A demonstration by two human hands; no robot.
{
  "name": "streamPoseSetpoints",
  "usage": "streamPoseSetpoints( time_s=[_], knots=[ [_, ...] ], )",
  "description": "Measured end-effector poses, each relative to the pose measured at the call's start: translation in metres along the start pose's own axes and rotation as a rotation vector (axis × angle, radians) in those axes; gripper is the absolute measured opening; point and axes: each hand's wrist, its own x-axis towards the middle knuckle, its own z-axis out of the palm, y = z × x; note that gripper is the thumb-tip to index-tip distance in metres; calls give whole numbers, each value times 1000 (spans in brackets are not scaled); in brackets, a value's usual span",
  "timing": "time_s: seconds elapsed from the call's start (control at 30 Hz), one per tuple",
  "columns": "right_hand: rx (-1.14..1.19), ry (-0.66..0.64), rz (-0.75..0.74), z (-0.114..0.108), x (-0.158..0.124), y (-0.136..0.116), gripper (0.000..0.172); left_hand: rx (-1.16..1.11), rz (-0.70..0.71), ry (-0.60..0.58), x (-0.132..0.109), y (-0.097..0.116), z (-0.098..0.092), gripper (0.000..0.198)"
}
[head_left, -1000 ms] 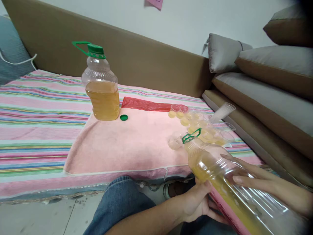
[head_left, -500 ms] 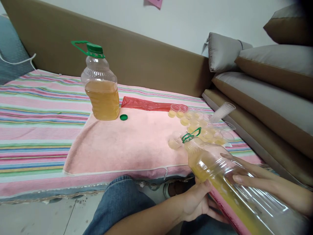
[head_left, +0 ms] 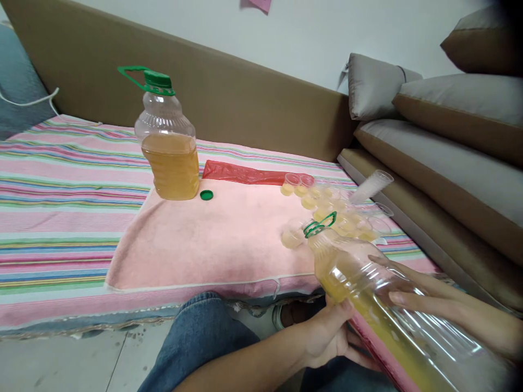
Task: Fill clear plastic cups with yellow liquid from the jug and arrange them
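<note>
A large clear plastic bottle [head_left: 368,288] of yellow liquid lies tilted across my lap, its uncapped neck with a green ring handle pointing left. My left hand [head_left: 333,337] is closed on its underside near the shoulder. From the right, my right hand [head_left: 412,294] presses on its upper side, fingers along the plastic. The mouth is at the rim of a clear plastic cup [head_left: 292,238] holding some yellow liquid; whether liquid is flowing I cannot make out. Behind the bottle neck stand several clear cups [head_left: 308,200] with yellow liquid, partly hidden by it.
A second big bottle [head_left: 171,163], green-capped and partly filled, stands at left. Near it lie a green cap [head_left: 206,195] and a red plastic bag [head_left: 245,174] by the pink towel [head_left: 196,239]. A stack of clear cups [head_left: 371,187] leans near the grey cushions [head_left: 449,141].
Both hands and the tilted bottle stay nearly still. The yellow liquid in the cup under the bottle mouth looks about the same.
</note>
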Motion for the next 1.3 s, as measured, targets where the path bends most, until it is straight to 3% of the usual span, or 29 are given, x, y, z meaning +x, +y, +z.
streamPoseSetpoints(
  time_s=[0.63,1.3],
  knots=[
    [-73,62,-22,-1,1,4,72,22,-17,3,0,-1,-1,101],
    [-34,37,-7,-1,0,3,71,6,-16,14,0,1,1,106]
  ],
)
